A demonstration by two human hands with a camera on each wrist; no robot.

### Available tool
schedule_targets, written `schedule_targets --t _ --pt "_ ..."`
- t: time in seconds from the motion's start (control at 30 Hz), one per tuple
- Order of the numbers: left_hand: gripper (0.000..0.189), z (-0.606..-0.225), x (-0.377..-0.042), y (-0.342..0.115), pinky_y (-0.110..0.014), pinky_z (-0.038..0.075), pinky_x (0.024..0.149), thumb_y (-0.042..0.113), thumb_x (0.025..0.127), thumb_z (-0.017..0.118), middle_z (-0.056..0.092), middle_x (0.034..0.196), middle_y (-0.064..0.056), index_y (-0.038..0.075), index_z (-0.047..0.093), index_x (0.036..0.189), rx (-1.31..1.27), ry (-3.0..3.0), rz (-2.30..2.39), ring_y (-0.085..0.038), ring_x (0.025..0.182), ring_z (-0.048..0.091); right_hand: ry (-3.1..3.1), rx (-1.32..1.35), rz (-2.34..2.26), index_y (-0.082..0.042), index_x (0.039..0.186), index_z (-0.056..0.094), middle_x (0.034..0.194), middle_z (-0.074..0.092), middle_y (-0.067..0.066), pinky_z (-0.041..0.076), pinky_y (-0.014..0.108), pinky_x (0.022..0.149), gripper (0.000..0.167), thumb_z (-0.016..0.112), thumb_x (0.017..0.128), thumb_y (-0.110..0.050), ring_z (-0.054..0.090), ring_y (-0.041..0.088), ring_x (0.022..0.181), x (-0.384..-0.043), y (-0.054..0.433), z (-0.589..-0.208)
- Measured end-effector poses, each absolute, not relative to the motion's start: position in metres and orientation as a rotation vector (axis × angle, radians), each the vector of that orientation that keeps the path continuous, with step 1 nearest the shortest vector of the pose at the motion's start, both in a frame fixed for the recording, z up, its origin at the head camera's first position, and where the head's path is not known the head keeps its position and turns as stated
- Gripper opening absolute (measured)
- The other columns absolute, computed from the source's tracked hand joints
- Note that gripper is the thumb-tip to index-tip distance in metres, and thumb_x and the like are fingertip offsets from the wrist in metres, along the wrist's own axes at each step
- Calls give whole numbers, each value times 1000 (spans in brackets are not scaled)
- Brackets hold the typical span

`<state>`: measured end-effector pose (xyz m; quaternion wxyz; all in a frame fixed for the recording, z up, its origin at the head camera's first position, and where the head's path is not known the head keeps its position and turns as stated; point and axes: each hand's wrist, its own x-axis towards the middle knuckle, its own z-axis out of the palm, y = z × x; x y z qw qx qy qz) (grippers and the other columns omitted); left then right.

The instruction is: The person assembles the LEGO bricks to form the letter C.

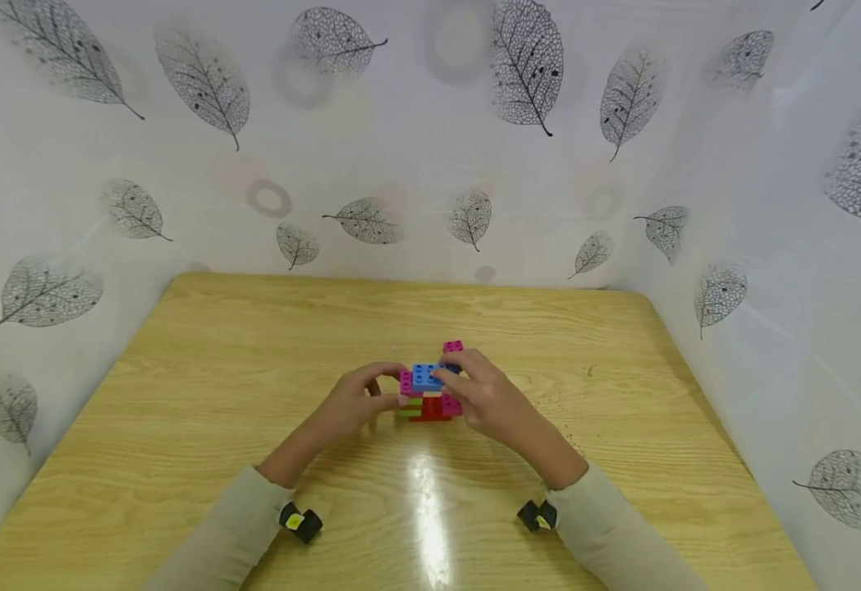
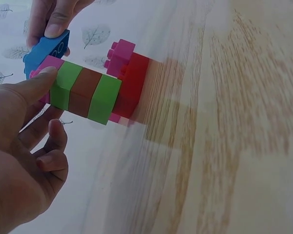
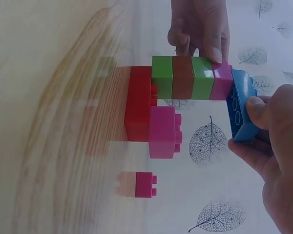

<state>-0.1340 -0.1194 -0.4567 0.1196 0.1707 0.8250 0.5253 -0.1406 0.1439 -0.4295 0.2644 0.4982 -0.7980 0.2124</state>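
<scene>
Between both hands stands a structure of toy building blocks. On a long red block (image 3: 138,105) rise a green block (image 3: 162,78), a brown block (image 3: 182,78), another green block (image 3: 203,78) and a pink block (image 3: 222,82) on top. A second pink block (image 3: 161,132) sits on the red block's other end. My left hand (image 1: 346,402) grips the column by its top pink block, thumb on one side. With thumb and fingers my right hand (image 1: 495,398) holds a blue block (image 2: 51,48), tilted against the top pink block. Whether its studs are engaged I cannot tell.
A small loose pink block (image 3: 144,185) lies on the wooden table (image 1: 253,328), just behind the structure in the head view. A white leaf-patterned sheet (image 1: 400,164) borders the table at the back and both sides.
</scene>
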Motion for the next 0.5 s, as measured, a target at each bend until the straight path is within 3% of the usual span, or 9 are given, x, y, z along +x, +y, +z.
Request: schedule_targets --t 0.23,0.5 --pt "45 -456 -135 -119 -31 47 61 36 94 72 62 132 1 27 61 136 480 2424 1526 -22 84 54 -2154 1350 597 2 115 71 115 63 16 56 32 86 39 78 78 10 61 27 102 -142 145 -430" --pt "42 -455 -134 -119 -32 50 61 34 96 70 61 133 2 29 60 136 508 2432 1532 -23 85 55 -2187 1332 644 -1 117 71 118 63 15 56 32 88 36 78 82 4 61 26 107 -142 146 -432"
